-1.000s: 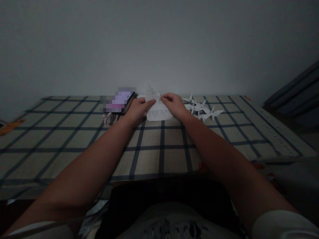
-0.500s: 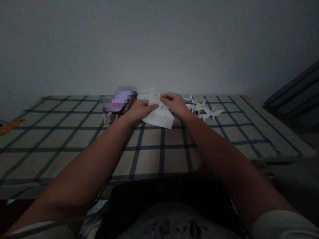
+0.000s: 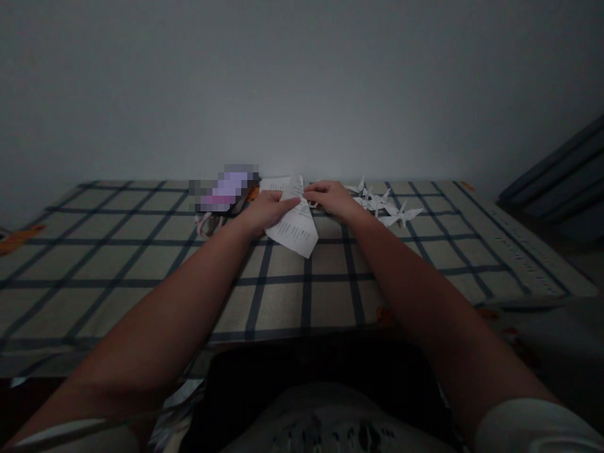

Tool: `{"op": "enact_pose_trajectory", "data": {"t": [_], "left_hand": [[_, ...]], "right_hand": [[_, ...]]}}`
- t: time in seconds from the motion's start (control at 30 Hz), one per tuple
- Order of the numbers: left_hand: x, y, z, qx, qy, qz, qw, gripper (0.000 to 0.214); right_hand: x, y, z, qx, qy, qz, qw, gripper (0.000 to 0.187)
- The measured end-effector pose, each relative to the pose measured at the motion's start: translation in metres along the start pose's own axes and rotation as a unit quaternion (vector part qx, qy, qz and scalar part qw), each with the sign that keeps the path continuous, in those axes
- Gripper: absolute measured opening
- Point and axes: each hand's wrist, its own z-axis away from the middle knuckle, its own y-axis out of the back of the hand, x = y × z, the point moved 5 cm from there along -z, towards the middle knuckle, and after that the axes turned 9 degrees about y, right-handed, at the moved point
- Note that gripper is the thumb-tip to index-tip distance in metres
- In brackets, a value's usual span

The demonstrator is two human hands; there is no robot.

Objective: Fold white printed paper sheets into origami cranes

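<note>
1. The left hand [image 3: 265,212] pinches the printed paper [image 3: 293,230], thumb flat on top, the other fingers mostly hidden beneath.
2. The right hand [image 3: 334,199] has its fingertips curled at the paper's right edge; I cannot tell whether they grip it.
3. The paper sits between the hands, folded, its pointed corner toward the wearer. It should be nearly weightless, crisp along creases, floppy elsewhere and easily torn; the layered fold looks the surest hold.
4. Beyond the left hand lies another printed sheet [image 3: 272,182], thin and matte.
5. Rightward, spiky folded-paper shapes [image 3: 377,202] cluster, likely easily crushed.
6. Beneath spreads a checked, woven-looking tablecloth [image 3: 283,305].
</note>
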Motion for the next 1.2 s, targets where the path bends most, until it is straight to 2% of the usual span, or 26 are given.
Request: {"op": "enact_pose_trajectory", "data": {"t": [0.13, 0.23, 0.5, 0.67, 0.77, 0.9, 1.03, 1.2], "left_hand": [[0.000, -0.002, 0.001, -0.025, 0.010, -0.050, 0.998, 0.034], [0.001, -0.004, 0.004, -0.046, 0.025, -0.048, 0.997, 0.028], [0.004, -0.010, 0.018, -0.119, 0.097, -0.071, 0.986, 0.016], [-0.001, -0.014, 0.019, -0.156, 0.114, -0.088, 0.977, 0.020], [0.000, -0.014, 0.015, -0.130, 0.079, -0.044, 0.987, 0.024], [0.004, -0.007, 0.008, -0.044, 0.016, 0.010, 0.999, 0.030], [0.003, -0.001, 0.001, 0.008, -0.031, -0.011, 0.999, 0.036], [0.001, 0.001, -0.002, 0.054, -0.063, -0.045, 0.995, 0.040]], "right_hand": [[-0.004, 0.000, 0.002, 0.011, -0.016, -0.006, 1.000, 0.022], [-0.005, 0.001, 0.003, 0.022, -0.025, -0.028, 0.999, 0.020], [-0.003, 0.003, 0.001, 0.048, 0.008, -0.079, 0.996, 0.021], [-0.006, 0.011, 0.001, 0.102, 0.001, -0.098, 0.990, 0.026], [-0.008, 0.016, 0.001, 0.116, -0.005, -0.093, 0.989, 0.029], [-0.007, 0.016, 0.001, 0.110, -0.010, -0.063, 0.992, 0.033], [-0.007, 0.003, 0.001, 0.046, -0.005, -0.021, 0.999, 0.027], [-0.006, -0.002, 0.002, 0.028, -0.003, -0.029, 0.999, 0.023]]}}
